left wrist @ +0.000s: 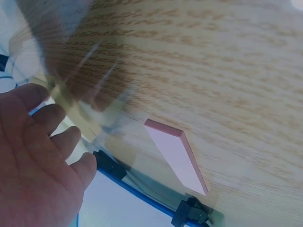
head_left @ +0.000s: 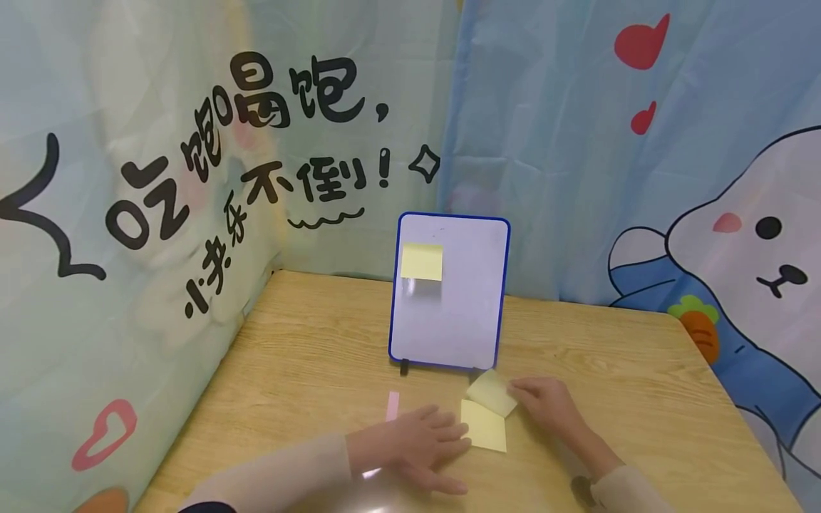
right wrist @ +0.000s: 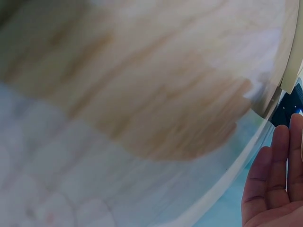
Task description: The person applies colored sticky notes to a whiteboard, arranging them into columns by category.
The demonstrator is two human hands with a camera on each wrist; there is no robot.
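Note:
My right hand (head_left: pixel 548 406) pinches the right corner of a yellow sticky note (head_left: pixel 491 390), which is tilted and overlaps the top of a yellow sticky note pad (head_left: pixel 484 427). My left hand (head_left: pixel 426 443) is stretched out palm down, its fingertips right at the left edge of that pad. In the left wrist view, its fingers (left wrist: pixel 65 142) are spread and loosely bent with nothing gripped. Only the straight fingers of the right hand (right wrist: pixel 279 175) show in the right wrist view, at the lower right corner.
A small whiteboard (head_left: pixel 471 299) with a blue frame stands upright on black feet behind the hands. One yellow sticky note (head_left: pixel 422 262) is stuck on its upper left. A flat pink block (left wrist: pixel 177 158) lies on the wooden table (head_left: pixel 308 342), partly behind the left hand. Printed curtains enclose the table.

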